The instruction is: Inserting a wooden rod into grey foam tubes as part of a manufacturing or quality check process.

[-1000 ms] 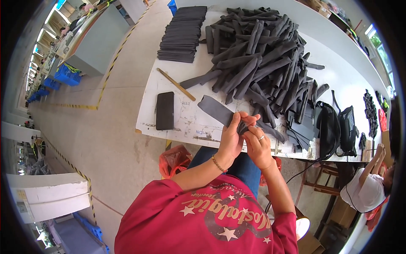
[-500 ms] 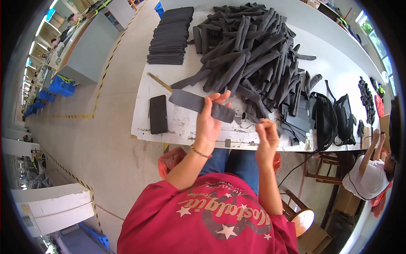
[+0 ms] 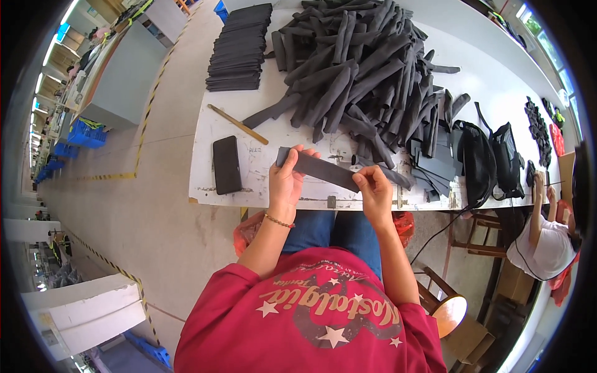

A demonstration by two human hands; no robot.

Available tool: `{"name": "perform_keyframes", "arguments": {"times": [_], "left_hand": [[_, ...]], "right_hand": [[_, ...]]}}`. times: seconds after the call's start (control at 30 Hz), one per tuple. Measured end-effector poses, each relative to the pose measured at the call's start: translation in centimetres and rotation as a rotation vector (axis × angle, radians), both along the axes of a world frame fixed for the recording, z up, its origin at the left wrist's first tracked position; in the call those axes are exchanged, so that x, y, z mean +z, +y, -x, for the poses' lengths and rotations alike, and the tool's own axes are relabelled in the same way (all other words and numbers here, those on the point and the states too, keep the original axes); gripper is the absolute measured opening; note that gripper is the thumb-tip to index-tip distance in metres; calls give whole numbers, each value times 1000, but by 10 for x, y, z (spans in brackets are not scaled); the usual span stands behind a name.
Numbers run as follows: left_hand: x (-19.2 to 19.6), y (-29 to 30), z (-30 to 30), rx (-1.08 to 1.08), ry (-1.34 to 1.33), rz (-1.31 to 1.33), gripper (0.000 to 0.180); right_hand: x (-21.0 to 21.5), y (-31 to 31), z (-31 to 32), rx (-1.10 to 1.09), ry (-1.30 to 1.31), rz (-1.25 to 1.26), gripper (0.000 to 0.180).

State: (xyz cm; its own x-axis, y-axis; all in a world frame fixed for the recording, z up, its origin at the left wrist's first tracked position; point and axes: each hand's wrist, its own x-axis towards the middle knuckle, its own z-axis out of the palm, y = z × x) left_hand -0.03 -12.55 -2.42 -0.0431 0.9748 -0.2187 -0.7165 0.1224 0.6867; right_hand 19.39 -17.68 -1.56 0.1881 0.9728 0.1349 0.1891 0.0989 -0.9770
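A flat dark grey fabric strip (image 3: pixel 326 171) is stretched between my two hands above the table's front edge. My left hand (image 3: pixel 288 173) pinches its left end between thumb and fingers. The other end sits in the closed fingers of my right hand (image 3: pixel 374 188). Just beyond the strip, a narrow wooden stick (image 3: pixel 238 124) lies on the white table (image 3: pixel 249 180). A large heap of similar dark fabric tubes (image 3: pixel 367 68) covers the table's middle, and one loose piece lies close behind my right hand.
A neat stack of flat dark strips (image 3: pixel 238 50) lies at the far left. A black phone (image 3: pixel 227 165) is near the left edge. Flat grey pieces (image 3: pixel 433 169) and black mesh bags (image 3: pixel 477 163) lie at right. Another person (image 3: pixel 546 239) sits at the far right, beside a wooden stool (image 3: pixel 444 311).
The wooden stick, which stuck out of the strip's left end, now lies apart on the table. My right hand has come up and taken hold of the strip's right end.
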Motion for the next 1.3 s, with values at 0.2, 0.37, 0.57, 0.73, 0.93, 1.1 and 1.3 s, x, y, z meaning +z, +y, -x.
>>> {"name": "perform_keyframes", "arguments": {"times": [0.2,0.37,0.57,0.73,0.93,1.1,1.3], "left_hand": [[-36,-1,-5,7,-5,179,28],[-39,20,14,463,383,37,22],[-2,2,-47,-72,679,-181,24],[-5,4,-101,-122,1237,-727,15],[4,0,-137,-262,1575,-996,23],[-33,1,-160,-465,1636,-738,17],[5,-25,-111,-374,771,-265,16]], "right_hand": [[-35,-1,-3,-18,-191,137,13],[-18,-6,-24,-36,-526,133,22],[-2,12,-160,-436,-1123,-38,33],[-44,0,-220,-115,-1516,-40,30],[-34,-3,-223,106,-1623,-250,13],[-4,-8,-221,70,-1431,-237,21],[52,-24,-152,-353,-557,-261,23]]}}
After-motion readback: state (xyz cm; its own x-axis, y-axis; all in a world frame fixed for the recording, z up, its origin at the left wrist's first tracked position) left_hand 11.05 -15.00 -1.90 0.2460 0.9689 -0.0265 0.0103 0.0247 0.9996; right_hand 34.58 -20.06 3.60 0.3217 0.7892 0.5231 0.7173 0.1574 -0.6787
